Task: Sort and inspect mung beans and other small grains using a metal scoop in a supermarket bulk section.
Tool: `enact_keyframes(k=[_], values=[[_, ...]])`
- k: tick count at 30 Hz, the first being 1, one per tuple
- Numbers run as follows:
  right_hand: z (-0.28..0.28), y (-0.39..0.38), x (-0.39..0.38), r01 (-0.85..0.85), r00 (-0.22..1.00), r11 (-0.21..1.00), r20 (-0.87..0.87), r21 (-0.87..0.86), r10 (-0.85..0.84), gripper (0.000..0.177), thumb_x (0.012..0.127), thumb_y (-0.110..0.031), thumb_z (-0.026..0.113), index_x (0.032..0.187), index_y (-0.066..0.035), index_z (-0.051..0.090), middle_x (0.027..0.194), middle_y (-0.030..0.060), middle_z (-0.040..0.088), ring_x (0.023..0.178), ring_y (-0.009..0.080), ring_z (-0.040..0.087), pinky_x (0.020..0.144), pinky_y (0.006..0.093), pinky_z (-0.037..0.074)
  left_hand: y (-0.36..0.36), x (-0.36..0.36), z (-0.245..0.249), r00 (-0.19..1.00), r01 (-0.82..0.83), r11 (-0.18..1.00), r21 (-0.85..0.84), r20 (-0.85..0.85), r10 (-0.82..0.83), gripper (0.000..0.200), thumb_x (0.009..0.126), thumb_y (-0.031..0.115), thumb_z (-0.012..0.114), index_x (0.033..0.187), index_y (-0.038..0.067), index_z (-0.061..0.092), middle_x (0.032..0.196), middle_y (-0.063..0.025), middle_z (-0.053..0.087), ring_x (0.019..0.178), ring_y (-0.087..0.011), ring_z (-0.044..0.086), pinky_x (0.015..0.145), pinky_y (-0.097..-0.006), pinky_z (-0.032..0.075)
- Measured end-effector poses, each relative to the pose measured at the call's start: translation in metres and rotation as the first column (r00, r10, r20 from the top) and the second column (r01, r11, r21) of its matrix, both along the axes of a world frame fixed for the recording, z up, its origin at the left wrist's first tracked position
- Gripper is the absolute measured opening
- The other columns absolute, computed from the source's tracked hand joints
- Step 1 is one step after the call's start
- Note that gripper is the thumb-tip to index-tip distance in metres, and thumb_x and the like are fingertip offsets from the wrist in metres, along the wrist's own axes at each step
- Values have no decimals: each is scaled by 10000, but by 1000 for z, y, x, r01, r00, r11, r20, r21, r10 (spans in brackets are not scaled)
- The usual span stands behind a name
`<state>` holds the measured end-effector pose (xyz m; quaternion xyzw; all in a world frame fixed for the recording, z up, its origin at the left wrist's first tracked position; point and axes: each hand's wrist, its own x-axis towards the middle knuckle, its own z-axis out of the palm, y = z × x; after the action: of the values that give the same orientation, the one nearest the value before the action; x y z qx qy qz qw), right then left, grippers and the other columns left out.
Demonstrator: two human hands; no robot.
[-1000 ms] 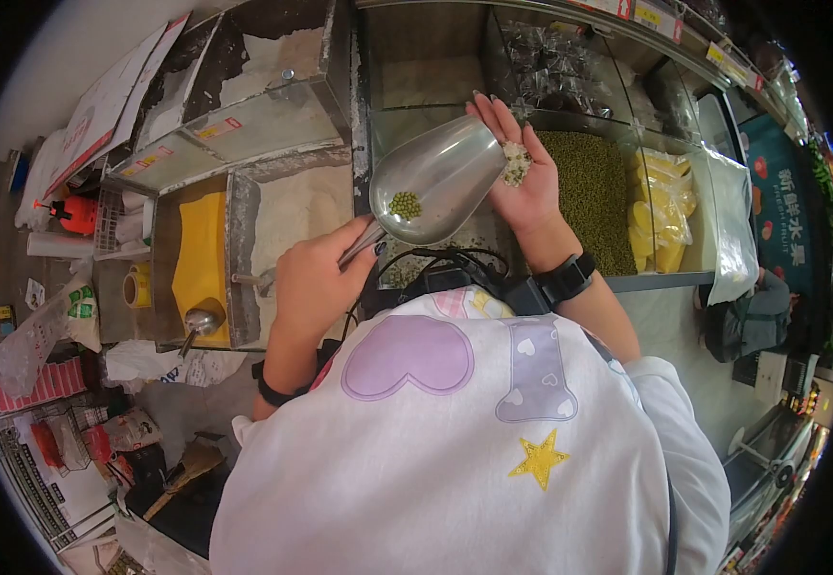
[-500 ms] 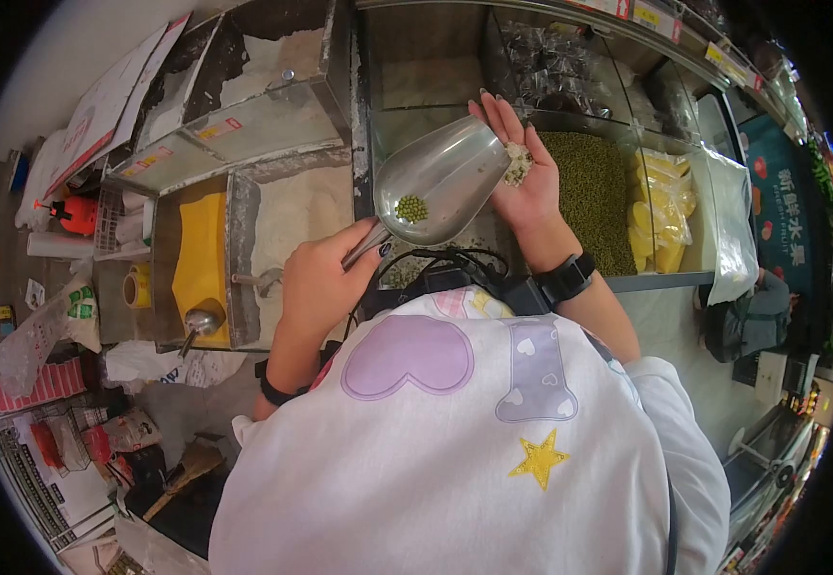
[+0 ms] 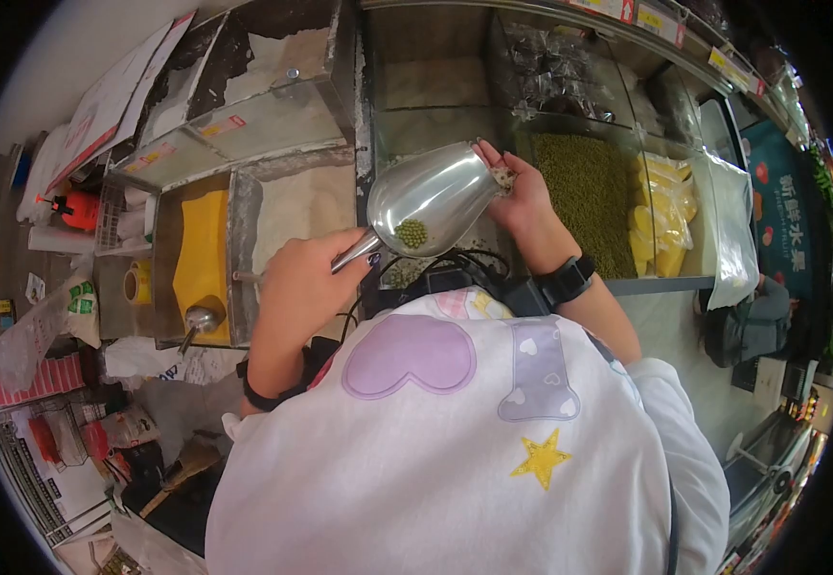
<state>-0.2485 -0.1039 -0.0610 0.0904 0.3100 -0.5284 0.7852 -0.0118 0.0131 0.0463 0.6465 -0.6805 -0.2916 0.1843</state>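
Note:
My left hand [image 3: 306,278] grips the handle of a shiny metal scoop [image 3: 445,196], whose mouth points up and to the right. Several green beans [image 3: 411,233] lie in the scoop near its handle end. At the scoop's mouth, my right hand [image 3: 522,196] has its fingers curled around pale crumbly material [image 3: 503,178]; some fingers are partly hidden behind the rim. Below the scoop, a bin floor shows scattered bits. A bin of green beans [image 3: 584,196] lies just right of my right hand.
Bins of white powder [image 3: 306,206] and yellow material [image 3: 201,249] stand at the left, the latter with another metal scoop [image 3: 202,321]. Yellow packets [image 3: 663,211] fill a bin at the right. A person [image 3: 756,321] is partly visible at the far right. Dark cables loop near my chest.
My right hand has moved slightly down, and its fingers have curled inward from a more open palm. The scoop and my left hand have shifted slightly left, and the scoop has tilted.

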Motion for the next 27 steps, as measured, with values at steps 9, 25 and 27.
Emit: enact_keyframes(k=[9, 25, 27], values=[[-1, 0, 1, -11, 999, 1000, 46, -23, 12, 386, 938, -205, 287, 1157, 41, 487, 1187, 169, 524, 1096, 282, 498, 981, 397, 367, 1, 0, 10, 999, -27, 1000, 11, 38, 26, 264, 738, 151, 622, 995, 93, 637, 623, -135, 524, 497, -162, 452, 510, -274, 382], [-2, 2, 2, -77, 997, 996, 16, -40, 78, 387, 941, -220, 283, 1125, 27, 517, 1167, 147, 539, 1066, 263, 511, 954, 382, 394, 1, 3, 7, 997, -11, 999, 37, 81, 8, 258, 750, 177, 629, 997, 104, 641, 594, -110, 509, 488, -140, 432, 497, -267, 372], [-2, 2, 2, -73, 997, 996, 1, -50, 73, 388, 941, -223, 286, 1124, 25, 522, 1170, 139, 536, 1062, 259, 510, 948, 378, 398, 1, 4, 5, 998, -19, 999, 26, 61, 17, 263, 748, 170, 632, 1002, 102, 641, 592, -106, 511, 491, -128, 430, 499, -264, 372]])
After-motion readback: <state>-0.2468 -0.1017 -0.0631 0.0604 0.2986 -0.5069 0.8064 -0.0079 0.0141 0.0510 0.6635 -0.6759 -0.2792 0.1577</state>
